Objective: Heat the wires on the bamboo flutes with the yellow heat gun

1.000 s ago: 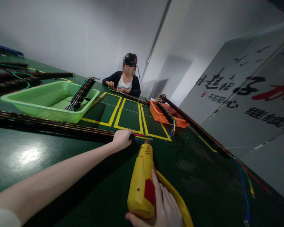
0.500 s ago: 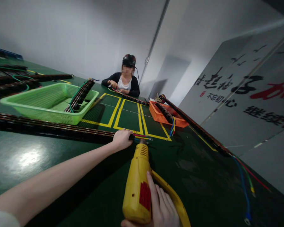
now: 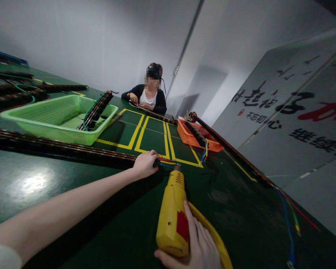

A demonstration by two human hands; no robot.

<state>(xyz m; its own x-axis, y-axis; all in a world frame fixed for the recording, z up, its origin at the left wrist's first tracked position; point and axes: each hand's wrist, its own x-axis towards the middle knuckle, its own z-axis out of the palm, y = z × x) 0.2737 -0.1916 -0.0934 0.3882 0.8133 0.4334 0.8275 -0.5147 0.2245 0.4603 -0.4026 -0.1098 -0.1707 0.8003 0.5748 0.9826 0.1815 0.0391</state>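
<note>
A plain, whitish sleeve [image 3: 2, 257] shows in the lower left corner, its edge a soft, rounded curve. Past it the left forearm [image 3: 72, 205] is bare, long and slim, narrowing towards the wrist, and the left hand [image 3: 145, 165] is bare as well. The right hand [image 3: 200, 246] is bare too, with long, slender fingers [image 3: 193, 224] and a thumb [image 3: 165, 257] tapering to a rounded tip

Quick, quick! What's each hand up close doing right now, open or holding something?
Left hand: closed around the long dark bundle, near where coloured wires stick out.
Right hand: closed, holding the yellow heat gun.
</note>
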